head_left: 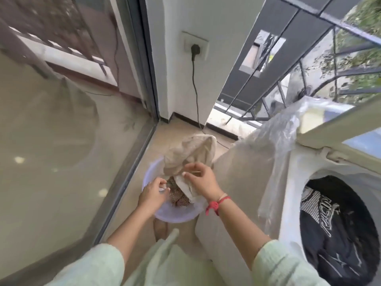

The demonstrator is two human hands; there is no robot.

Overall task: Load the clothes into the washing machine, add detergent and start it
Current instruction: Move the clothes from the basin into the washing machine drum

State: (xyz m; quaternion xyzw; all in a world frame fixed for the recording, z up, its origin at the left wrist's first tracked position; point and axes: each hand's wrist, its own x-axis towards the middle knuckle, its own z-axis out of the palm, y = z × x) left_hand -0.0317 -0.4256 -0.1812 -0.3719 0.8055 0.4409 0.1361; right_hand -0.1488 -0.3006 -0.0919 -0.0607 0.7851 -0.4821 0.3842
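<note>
One white top-load washing machine (pixel 296 182) fills the right of frame, lid up, clear plastic sheet (pixel 276 141) draped over its left side, black printed clothes (pixel 334 228) already in the drum. Lower centre: round pale-lilac plastic basin (pixel 175 216) on the tan floor, holding a beige cloth garment (pixel 191 153) and a brown-checked cloth (pixel 178 198). Right hand (pixel 203 179) pinches the beige garment; left hand (pixel 152 195) is curled closed at the basin's left rim, can't tell on what.

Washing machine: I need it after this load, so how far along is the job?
Partly loaded: dark clothes already lie in the open washing machine. In hand: both hands, left hand and right hand, grip a beige garment over the basin, where a checked cloth remains. Detergent and starting are left.
</note>
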